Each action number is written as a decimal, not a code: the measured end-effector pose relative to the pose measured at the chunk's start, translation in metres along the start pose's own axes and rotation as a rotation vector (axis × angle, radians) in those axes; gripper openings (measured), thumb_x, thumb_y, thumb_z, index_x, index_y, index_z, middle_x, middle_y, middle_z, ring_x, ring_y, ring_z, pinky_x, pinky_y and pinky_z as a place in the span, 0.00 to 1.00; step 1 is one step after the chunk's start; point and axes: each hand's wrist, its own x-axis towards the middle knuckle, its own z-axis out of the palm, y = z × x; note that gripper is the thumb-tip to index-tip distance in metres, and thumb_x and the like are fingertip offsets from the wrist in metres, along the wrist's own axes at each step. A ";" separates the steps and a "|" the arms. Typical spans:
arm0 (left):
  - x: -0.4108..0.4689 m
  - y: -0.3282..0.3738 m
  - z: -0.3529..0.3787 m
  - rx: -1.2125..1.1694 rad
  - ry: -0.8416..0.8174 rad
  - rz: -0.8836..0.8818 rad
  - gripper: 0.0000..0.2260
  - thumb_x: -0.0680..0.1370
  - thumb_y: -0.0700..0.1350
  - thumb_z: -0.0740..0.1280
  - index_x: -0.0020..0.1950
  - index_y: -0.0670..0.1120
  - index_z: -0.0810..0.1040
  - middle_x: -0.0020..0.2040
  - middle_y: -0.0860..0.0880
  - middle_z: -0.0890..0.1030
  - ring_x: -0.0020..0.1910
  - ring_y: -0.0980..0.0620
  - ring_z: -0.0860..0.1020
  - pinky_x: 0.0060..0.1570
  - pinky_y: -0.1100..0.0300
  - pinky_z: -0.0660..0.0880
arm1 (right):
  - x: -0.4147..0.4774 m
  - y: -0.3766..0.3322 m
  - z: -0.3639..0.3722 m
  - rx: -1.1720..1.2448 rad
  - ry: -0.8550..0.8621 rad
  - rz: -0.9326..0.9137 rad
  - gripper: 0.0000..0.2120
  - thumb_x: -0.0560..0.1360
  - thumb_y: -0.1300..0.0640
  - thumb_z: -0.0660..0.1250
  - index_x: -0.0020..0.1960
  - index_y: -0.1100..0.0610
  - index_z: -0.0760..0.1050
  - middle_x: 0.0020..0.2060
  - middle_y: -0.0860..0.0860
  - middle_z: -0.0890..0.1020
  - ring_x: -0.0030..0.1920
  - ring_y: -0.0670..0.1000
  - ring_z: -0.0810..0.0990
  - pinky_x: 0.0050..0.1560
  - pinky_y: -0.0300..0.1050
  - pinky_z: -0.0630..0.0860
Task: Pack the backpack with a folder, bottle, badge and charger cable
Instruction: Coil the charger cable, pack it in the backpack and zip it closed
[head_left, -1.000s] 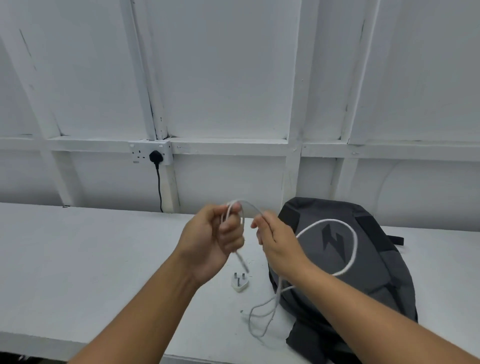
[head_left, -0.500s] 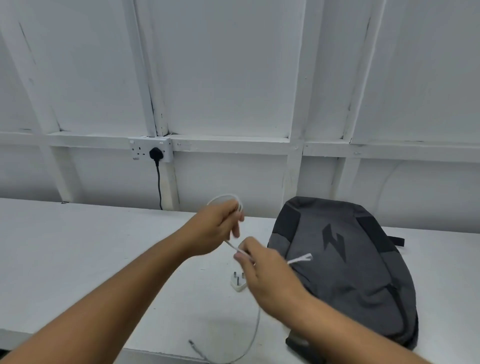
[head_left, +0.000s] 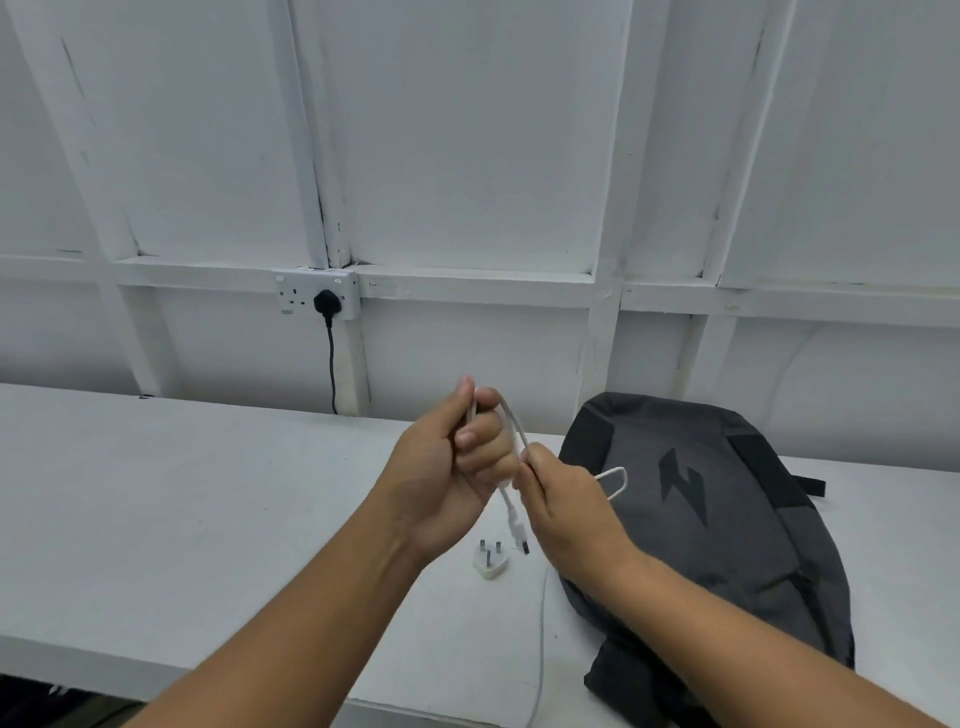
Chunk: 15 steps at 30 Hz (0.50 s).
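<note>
Left hand (head_left: 447, 483) gripped the coiled charger cable (head_left: 514, 426) above the table (head_left: 208, 493), right hand (head_left: 566, 509) pinched the next loop beside the backpack (head_left: 727, 519); even loops with the trailing end gathered judged best before packing.

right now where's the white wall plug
In the head view the white wall plug lies on the table, just below the left hand and left of the backpack.

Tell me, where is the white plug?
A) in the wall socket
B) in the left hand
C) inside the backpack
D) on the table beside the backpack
D: the white plug lies on the table, just left of the backpack.
</note>
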 end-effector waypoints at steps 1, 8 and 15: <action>0.004 0.000 0.006 -0.048 0.014 0.032 0.17 0.86 0.51 0.56 0.42 0.45 0.75 0.25 0.53 0.64 0.22 0.57 0.61 0.26 0.63 0.60 | -0.004 -0.007 0.008 0.078 0.007 0.043 0.14 0.83 0.44 0.54 0.43 0.52 0.64 0.27 0.47 0.71 0.30 0.53 0.71 0.34 0.53 0.67; 0.037 0.022 0.024 -0.157 0.106 0.387 0.15 0.86 0.47 0.55 0.43 0.46 0.72 0.28 0.53 0.68 0.25 0.55 0.65 0.28 0.63 0.67 | -0.037 -0.048 0.040 0.588 -0.187 0.281 0.07 0.84 0.54 0.56 0.47 0.52 0.66 0.28 0.50 0.75 0.27 0.52 0.78 0.33 0.50 0.74; 0.036 0.016 -0.037 1.436 0.098 0.577 0.13 0.86 0.49 0.54 0.46 0.50 0.74 0.43 0.53 0.85 0.34 0.53 0.78 0.37 0.61 0.75 | -0.026 -0.052 -0.002 0.298 -0.089 0.080 0.04 0.80 0.51 0.64 0.50 0.47 0.77 0.31 0.44 0.77 0.31 0.45 0.74 0.34 0.37 0.70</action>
